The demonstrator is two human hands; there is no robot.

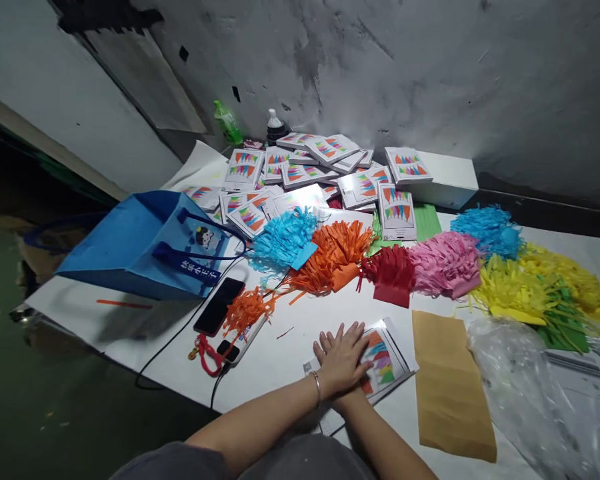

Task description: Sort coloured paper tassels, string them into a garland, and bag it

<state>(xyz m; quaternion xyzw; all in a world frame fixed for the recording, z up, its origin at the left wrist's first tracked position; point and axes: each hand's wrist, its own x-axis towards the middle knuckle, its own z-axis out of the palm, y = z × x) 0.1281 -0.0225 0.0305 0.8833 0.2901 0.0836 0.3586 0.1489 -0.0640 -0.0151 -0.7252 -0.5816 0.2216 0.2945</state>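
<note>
My left hand (343,360), with a bracelet at its wrist, lies flat across the top of my right hand. Its fingers are stretched out and slightly apart. Beneath it, my right hand (323,344) is mostly covered, with its fingertips and wrist showing; the visible fingers are extended. Both hands press on a flat white packet (386,357) printed with a multicoloured tassel garland. Part of the packet is hidden under them, and another white printed sheet (332,421) shows below its near edge. To its right lies a brown paper envelope (453,387).
Fringed paper bundles in blue, orange (340,250), red (394,270), pink (445,260) and yellow (520,287) cross the table. Behind them are piled packets (300,173). At left are a blue bag (125,247), a phone (220,307) and cables. Clear plastic (520,387) lies right.
</note>
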